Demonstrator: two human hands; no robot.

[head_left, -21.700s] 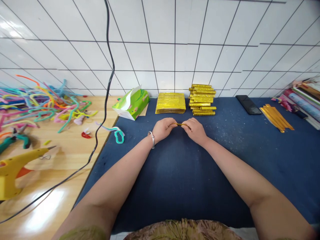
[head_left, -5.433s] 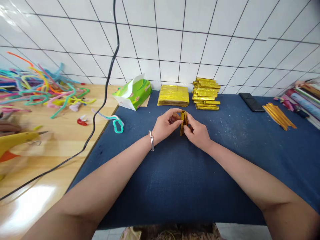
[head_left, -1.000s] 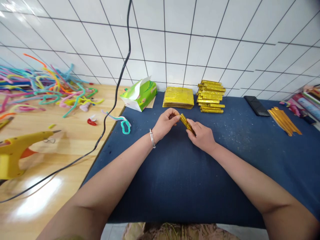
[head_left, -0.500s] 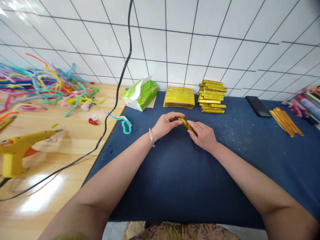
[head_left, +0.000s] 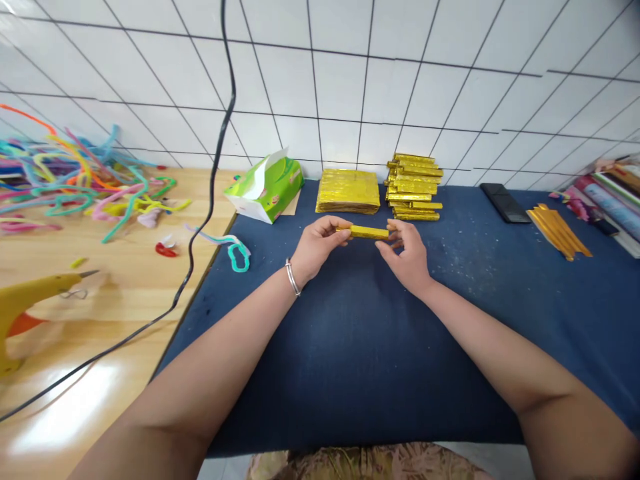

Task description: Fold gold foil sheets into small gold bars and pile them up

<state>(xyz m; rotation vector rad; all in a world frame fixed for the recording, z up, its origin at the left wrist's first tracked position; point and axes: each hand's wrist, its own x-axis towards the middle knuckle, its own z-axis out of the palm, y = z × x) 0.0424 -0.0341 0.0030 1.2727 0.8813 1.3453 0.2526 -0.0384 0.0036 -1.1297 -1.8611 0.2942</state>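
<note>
Left hand point(head_left: 315, 245) and right hand point(head_left: 407, 250) pinch opposite ends of the folded gold foil strip point(head_left: 369, 232). Looks light, crinkly and slippery, so end grips suit it.

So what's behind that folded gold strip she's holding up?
Behind the folded gold strip, held between the left hand and right hand, lie a flat stack of gold sheets and a pile of folded gold bars. The strip hides only the stack's front edge.
</note>
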